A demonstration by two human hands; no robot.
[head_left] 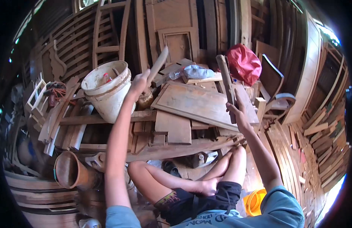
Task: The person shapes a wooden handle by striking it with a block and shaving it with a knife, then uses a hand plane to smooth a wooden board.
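Note:
My left hand (138,84) is closed around a flat, stick-like piece of wood (158,64) with a pale tip, pointing up and to the right. It is raised just right of a dirty white bucket (109,95). On the other side, my right hand (238,111) grips a longer wooden bar (224,72), held almost upright with its lower end below my fingers. This hand overlaps the right end of a wooden panel (195,102) that lies on the cluttered workbench. The two pieces are well apart.
Behind the panel lie a red plastic bag (244,64), a clear bottle (175,74) and a bluish bag (198,72). An orange-brown bucket (67,171) tilts at lower left; a yellow bucket (254,203) is by my right side. Stacked wood (329,148) lines the right.

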